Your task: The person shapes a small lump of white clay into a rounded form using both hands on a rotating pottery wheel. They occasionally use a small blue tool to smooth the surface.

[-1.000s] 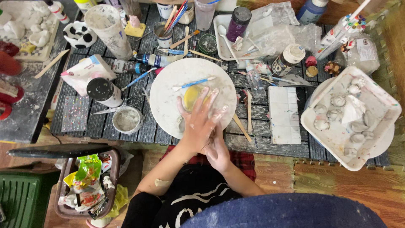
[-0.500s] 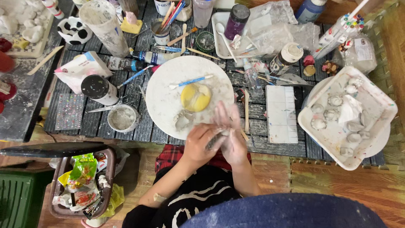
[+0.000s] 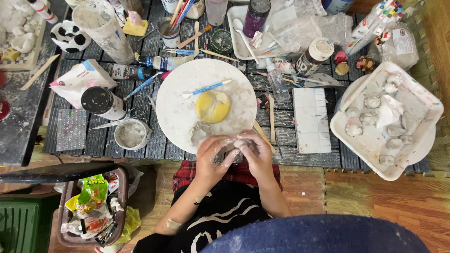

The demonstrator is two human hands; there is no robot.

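Note:
My left hand and my right hand are pressed together at the near edge of the table, both closed around a small lump of grey clay between the fingers. Just beyond them lies a round white plate carrying a yellow disc, a blue-handled tool and a small smear of grey clay. Both hands are dusted with clay.
A small cup of grey slurry and a black-capped jar stand left of the plate. A white palette and a white tray of clay pieces lie to the right. Brushes, bottles and sticks crowd the far side. A bin sits below left.
My hands have drawn back from the plate's middle to the near table edge and closed together on a lump of clay. The yellow disc is now uncovered.

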